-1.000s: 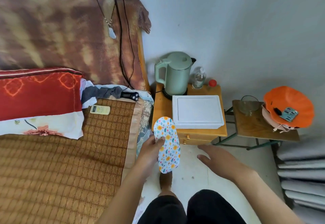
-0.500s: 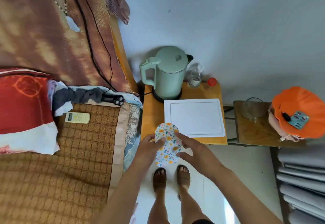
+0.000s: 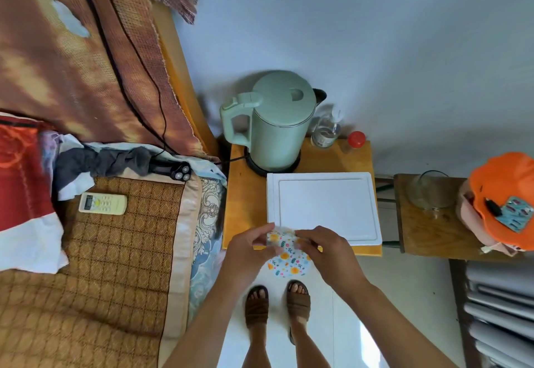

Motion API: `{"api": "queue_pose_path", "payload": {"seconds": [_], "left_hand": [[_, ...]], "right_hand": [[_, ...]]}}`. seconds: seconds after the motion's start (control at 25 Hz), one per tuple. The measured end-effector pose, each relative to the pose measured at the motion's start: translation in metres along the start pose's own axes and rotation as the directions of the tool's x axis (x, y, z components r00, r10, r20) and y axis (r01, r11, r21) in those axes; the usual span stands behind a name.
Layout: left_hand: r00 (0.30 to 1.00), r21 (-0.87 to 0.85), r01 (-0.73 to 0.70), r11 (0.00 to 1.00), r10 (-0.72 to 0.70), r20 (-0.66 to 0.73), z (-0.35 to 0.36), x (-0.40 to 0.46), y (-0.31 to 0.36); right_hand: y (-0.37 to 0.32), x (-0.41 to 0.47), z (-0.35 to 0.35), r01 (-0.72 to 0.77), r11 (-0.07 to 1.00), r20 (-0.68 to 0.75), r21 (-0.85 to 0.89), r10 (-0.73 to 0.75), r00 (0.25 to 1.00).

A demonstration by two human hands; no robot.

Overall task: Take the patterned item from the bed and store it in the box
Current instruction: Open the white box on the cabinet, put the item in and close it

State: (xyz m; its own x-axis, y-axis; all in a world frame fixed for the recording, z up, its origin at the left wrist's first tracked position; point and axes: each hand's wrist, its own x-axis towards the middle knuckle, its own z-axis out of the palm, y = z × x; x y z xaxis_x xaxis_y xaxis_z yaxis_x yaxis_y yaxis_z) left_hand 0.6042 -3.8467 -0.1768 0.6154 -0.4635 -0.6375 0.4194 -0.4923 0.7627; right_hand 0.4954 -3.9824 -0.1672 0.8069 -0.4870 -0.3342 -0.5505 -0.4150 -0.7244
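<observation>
We hold the patterned item between both hands, in the air in front of the near edge of the small wooden worktop and above the pale floor. Our left hand pinches its upper left part between thumb and fingers, and our right hand pinches its upper right part the same way. The top of the item looks bunched or folded between the two hands, while its rounded lower end, white with orange flowers, hangs free below them. We cannot tell exactly how it is folded.

The white box sits on the worktop, just beyond our hands, with its lid closed. Its near left corner lies right behind our fingertips. Farther back on the worktop stands a pale green kettle on a dark base, and to its right a clear bottle and a small jar with a red cap stand against the wall.

The bed fills the left side, covered with a woven brown mat. On it lie a white remote control, a black shaver beside dark cloth, and a red pillow at the far left edge.

To the right of the worktop a darker wooden stool carries a glass bowl and an orange hat. Our feet in brown sandals stand on the floor below the item.
</observation>
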Motion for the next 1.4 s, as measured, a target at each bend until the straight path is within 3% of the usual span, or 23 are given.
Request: {"api": "queue_pose_path", "payload": {"seconds": [0.2, 0.32, 0.44, 0.52, 0.6, 0.68, 0.76, 0.88, 0.96, 1.04, 1.2, 1.4], "left_hand": [[0.982, 0.132, -0.157, 0.979, 0.168, -0.082, 0.003, 0.024, -0.013], [0.989, 0.039, -0.138, 0.99, 0.14, -0.057, 0.009, 0.042, -0.022], [0.995, -0.103, -0.077, 0.992, 0.071, -0.068, 0.02, 0.059, -0.029], [0.997, -0.192, -0.039, 0.981, 0.024, -0.078, 0.029, 0.069, -0.03], [0.999, -0.268, 0.013, 0.963, -0.022, -0.032, 0.035, 0.078, -0.031], [0.999, -0.215, 0.022, 0.976, -0.026, -0.018, 0.034, 0.089, -0.035], [0.993, -0.118, 0.011, 0.993, -0.024, -0.112, 0.027, 0.103, -0.043], [0.987, -0.054, 0.119, 0.991, -0.124, -0.102, 0.016, 0.12, -0.056], [0.975, -0.015, 0.22, 0.975, -0.22, 0.032, 0.016, 0.128, -0.064], [0.963, -0.04, 0.254, 0.966, -0.249, 0.101, 0.021, 0.135, -0.071], [0.974, -0.174, 0.223, 0.959, -0.211, 0.083, 0.03, 0.149, -0.075], [0.957, -0.21, 0.275, 0.938, -0.247, 0.149, 0.031, 0.151, -0.081]], "right_hand": [[0.01, 0.014, 0.01, 0.056, 0.997, -0.104, -0.049, -0.061, 0.993], [0.022, 0.027, 0.011, -0.098, 0.982, -0.084, 0.164, 0.113, 0.99], [0.034, 0.037, 0.01, -0.348, 0.807, 0.121, 0.478, 0.331, 0.936], [0.043, 0.041, 0.011, -0.448, 0.744, 0.207, 0.496, 0.399, 0.893], [0.052, 0.047, 0.015, -0.48, 0.738, 0.186, 0.475, 0.449, 0.874], [0.058, 0.055, 0.018, -0.484, 0.725, 0.105, 0.49, 0.503, 0.858], [0.065, 0.064, 0.021, -0.481, 0.734, 0.024, 0.479, 0.537, 0.843], [0.073, 0.076, 0.031, -0.496, 0.788, -0.051, 0.365, 0.549, 0.835], [0.076, 0.079, 0.04, -0.492, 0.864, -0.163, 0.108, 0.503, 0.849], [0.08, 0.075, 0.047, -0.392, 0.901, -0.259, -0.186, 0.34, 0.904], [0.09, 0.066, 0.059, -0.062, 0.937, -0.066, -0.344, 0.042, 0.997], [0.093, 0.063, 0.066, 0.016, 0.898, -0.045, -0.439, -0.04, 0.998]]}}
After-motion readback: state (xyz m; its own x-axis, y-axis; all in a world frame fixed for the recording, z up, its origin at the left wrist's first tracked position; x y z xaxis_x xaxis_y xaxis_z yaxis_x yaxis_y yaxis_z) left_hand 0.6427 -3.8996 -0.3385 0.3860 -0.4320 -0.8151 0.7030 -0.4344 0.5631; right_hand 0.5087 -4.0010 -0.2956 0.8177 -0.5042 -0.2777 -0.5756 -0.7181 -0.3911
